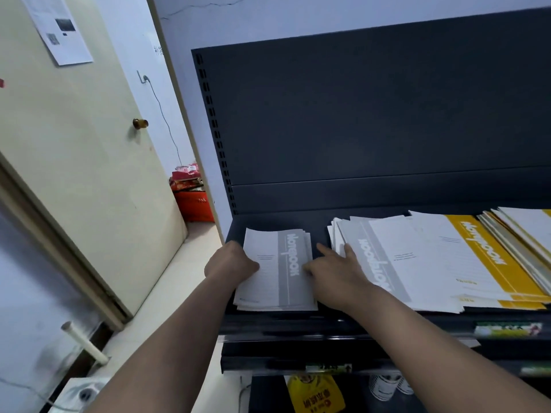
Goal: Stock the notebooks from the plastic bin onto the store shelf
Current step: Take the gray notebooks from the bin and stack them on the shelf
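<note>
Both your arms reach forward: your left hand grips the left edge of the grey notebook stack on the shelf, your right hand lies open against its right edge.

Left grey notebook stack: "Notebook" in white lettering along the grey cover band, lying sideways; the small print lines on the white part are too fine to read. Second grey notebook stack, just to its right: the same word "Notebook" on a grey band, its lower end hidden. Yellow notebooks: "Notebook" in white on the yellow band. Sheet on the door: QR-style code, text illegible. Shelf-edge label and yellow bag below: print blurred, unreadable.
</note>
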`<state>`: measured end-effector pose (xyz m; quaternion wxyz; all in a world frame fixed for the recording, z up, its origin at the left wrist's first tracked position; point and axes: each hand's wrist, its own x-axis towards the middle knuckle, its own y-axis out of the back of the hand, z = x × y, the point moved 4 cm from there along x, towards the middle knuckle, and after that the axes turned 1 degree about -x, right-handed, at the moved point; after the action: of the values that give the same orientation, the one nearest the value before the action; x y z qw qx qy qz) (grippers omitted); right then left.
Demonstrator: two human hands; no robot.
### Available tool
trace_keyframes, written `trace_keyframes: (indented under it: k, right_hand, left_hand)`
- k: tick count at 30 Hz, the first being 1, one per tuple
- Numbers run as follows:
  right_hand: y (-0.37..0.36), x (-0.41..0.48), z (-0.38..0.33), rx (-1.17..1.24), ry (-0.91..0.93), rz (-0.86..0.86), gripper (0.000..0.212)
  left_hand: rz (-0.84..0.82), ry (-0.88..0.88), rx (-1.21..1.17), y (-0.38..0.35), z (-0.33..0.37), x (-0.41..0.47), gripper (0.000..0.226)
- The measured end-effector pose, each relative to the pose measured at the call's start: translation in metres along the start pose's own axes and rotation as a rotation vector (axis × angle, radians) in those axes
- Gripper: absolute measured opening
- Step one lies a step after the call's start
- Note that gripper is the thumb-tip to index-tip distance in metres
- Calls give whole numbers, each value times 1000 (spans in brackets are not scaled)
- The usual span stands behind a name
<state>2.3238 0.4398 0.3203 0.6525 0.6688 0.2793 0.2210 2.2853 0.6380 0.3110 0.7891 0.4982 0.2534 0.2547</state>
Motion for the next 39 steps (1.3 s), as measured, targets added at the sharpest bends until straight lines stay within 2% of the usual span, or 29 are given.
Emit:
trace_keyframes:
  k: [3, 5, 7, 10, 12, 15, 19, 21, 23, 25, 27, 28, 31, 32, 35, 39]
  right_hand:
    - [19, -12, 40, 96, -184, 191, 50]
    - [26, -26, 79, 42, -328, 270, 51]
    - [24, -40, 114, 22, -485, 219, 48]
    - [16, -54, 148, 125, -654, 118, 51]
    - [12, -62, 166, 220, -708, 114, 50]
    - [11, -69, 187, 379, -730, 132, 44]
    - [12, -73, 206, 687, -774, 321, 39]
    - [11, -76, 215, 852, -781, 432, 35]
    - [11, -80, 221, 963, -802, 526, 27]
    - [11, -83, 227, 990, -818, 572, 23]
    - [12, -85, 230, 1006, -822, 587, 22]
    - [13, -86, 230, 1016, -820, 591, 21]
    - [13, -87, 230, 1028, -796, 570, 15]
    - [12, -87, 229, 1028, -786, 557, 15]
    - [9, -84, 225, 1027, -770, 538, 21]
    - [8, -77, 217, 1054, -751, 523, 28]
  left_hand:
    - [79, -67, 56, -3, 20, 0, 58]
    - [122, -158, 8, -8, 43, -4, 57]
    - [92, -257, -73, -17, 70, -9, 50]
    - [-23, -339, -147, -31, 107, -20, 39]
    - [-80, -379, -140, -38, 127, -27, 34]
    - [-77, -421, -110, -42, 146, -34, 30]
    - [-22, -420, -34, -42, 156, -37, 31]
    - [-15, -411, 3, -44, 163, -39, 42]
    - [-27, -376, 34, -47, 168, -42, 66]
    - [-67, -335, 82, -53, 172, -44, 93]
    - [-127, -303, 85, -59, 174, -47, 101]
    - [-156, -291, 44, -60, 174, -46, 93]
    - [-163, -273, -83, -53, 169, -37, 37]
    - [-150, -263, -79, -49, 165, -34, 30]
    - [-99, -214, -93, -39, 155, -30, 18]
    - [14, -183, -236, -32, 144, -28, 28]
